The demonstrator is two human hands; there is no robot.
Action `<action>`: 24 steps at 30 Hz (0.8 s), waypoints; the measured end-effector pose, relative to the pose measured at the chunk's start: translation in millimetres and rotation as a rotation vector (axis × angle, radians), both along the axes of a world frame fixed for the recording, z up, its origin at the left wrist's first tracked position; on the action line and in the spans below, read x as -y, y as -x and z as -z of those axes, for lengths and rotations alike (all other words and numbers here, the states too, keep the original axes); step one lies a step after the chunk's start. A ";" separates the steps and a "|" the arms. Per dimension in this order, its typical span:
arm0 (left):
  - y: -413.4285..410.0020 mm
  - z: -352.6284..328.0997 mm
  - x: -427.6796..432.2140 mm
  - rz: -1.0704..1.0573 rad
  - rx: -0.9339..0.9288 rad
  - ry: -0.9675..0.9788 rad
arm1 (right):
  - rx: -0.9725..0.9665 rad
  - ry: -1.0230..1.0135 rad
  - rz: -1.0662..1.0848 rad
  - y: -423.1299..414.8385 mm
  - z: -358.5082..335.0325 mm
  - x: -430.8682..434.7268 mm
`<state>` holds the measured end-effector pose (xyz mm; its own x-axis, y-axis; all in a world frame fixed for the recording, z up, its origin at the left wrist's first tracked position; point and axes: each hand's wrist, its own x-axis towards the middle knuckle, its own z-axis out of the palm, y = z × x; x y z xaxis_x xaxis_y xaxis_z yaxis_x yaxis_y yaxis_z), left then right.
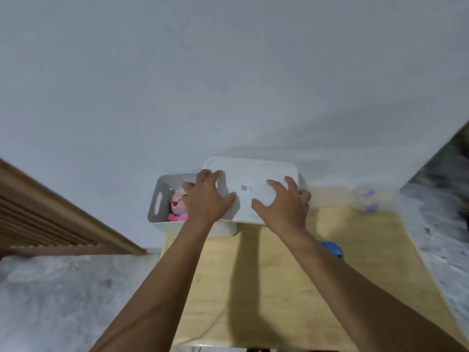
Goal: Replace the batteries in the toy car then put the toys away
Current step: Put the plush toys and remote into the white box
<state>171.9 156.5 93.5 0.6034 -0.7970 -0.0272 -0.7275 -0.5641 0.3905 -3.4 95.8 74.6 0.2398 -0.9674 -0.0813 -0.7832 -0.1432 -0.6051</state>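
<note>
A white storage bin (158,199) stands at the far edge of a light wooden table (291,275), against the wall. A pink plush toy (177,203) lies inside its open left part. A white lid (253,174) with a small QR label covers the bin's right part, shifted to the right. My left hand (206,196) grips the lid's left edge with curled fingers. My right hand (281,203) lies spread on top of the lid near its front edge. The toy car is partly seen as a blue shape (332,248) behind my right forearm.
A blurred clear object with purple parts (365,198) sits at the table's far right. A wooden slatted frame (50,214) runs along the left. Grey marbled floor (76,288) surrounds the table. A thin cable (210,329) lies near the table's front.
</note>
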 end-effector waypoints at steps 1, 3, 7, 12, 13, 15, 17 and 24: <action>-20.0 -0.8 -11.0 -0.037 -0.004 -0.001 | -0.005 -0.006 -0.050 -21.4 -2.8 -4.6; -53.3 1.1 -30.3 -0.102 -0.028 -0.023 | -0.025 -0.028 -0.134 -58.7 -6.3 -13.5; -96.5 11.6 -54.7 -0.179 -0.070 -0.103 | -0.089 -0.081 -0.252 -110.3 -2.0 -27.2; -129.5 29.9 -59.5 -0.159 -0.101 -0.155 | -0.165 -0.120 -0.297 -140.7 12.0 -28.9; -133.7 32.9 -58.7 -0.150 -0.104 -0.168 | -0.170 -0.129 -0.298 -143.7 15.0 -28.4; -140.1 38.3 -56.1 -0.123 -0.107 -0.181 | -0.173 -0.122 -0.297 -147.7 20.7 -27.2; -144.2 41.6 -54.1 -0.107 -0.113 -0.173 | -0.174 -0.098 -0.293 -150.2 24.3 -26.6; -149.1 50.4 -54.5 -0.051 -0.076 -0.207 | -0.192 -0.071 -0.291 -144.3 33.5 -21.3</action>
<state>321.0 210.9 43.0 0.6325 -0.7385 -0.2337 -0.6691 -0.6729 0.3155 140.8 117.1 41.1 0.4782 -0.8513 -0.2159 -0.8160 -0.3398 -0.4675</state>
